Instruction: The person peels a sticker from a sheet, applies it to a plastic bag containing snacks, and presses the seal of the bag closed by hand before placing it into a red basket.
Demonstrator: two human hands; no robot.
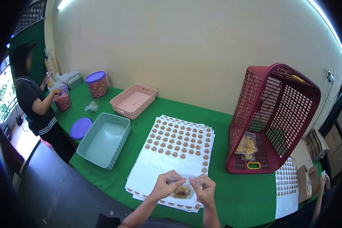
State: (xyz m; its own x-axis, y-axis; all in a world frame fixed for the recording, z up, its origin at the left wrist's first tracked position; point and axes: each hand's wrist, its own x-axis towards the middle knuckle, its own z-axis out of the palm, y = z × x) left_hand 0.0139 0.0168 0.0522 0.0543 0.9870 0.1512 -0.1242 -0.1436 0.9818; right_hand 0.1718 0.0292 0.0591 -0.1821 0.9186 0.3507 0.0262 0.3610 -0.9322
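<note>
My left hand (166, 186) pinches the left side of the top edge of a small clear bag (181, 192). At the bag's upper right, my right hand (203, 189) pinches the same edge. Yellowish pieces fill the lower part of the bag, and a round brown sticker shows on its front. Both hands are over the near end of a stack of white sheets (155, 167), which carries rows of round brown stickers; part of the top sheet is bare.
A maroon basket (268, 152) lies on its side at right, holding filled bags (249, 146). Left are a teal basket (104, 140), a pink basket (135, 100), a purple lid (81, 128) and jars (97, 85). A person (36, 98) stands far left; another person's hand (323, 182) shows far right.
</note>
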